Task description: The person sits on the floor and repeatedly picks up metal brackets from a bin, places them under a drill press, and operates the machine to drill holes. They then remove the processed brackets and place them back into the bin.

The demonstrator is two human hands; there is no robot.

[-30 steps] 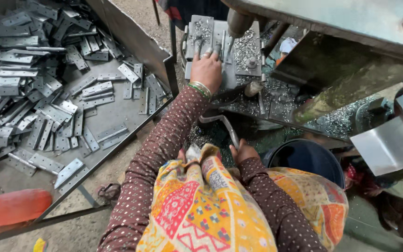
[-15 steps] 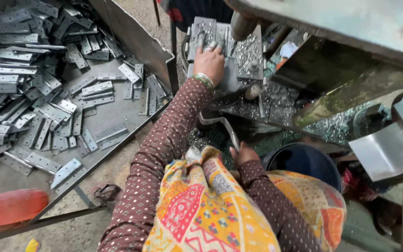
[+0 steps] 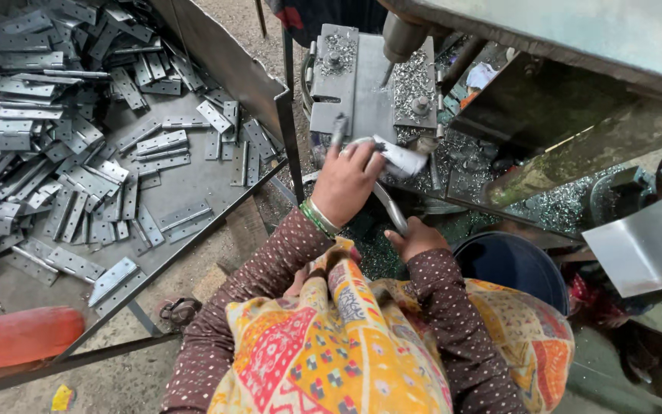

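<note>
You had drawn your left hand [image 3: 346, 180] back from the drill plate [image 3: 358, 84], now pinching a small metal piece [image 3: 398, 157] just below it, while your right hand [image 3: 417, 239] stayed closed around the curved lever [image 3: 388, 207]

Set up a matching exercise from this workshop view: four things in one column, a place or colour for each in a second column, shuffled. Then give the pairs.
Things:
1. metal hinge plates
2. left hand
3. right hand
4. round bin

Places or colours:
A. dark blue, beside the patterned cloth
B. gripping the curved metal lever
C. heaped in the big grey tray
D. raised near the drill table, holding a pale piece

Pairs: 1-C, 2-D, 3-B, 4-A
</note>
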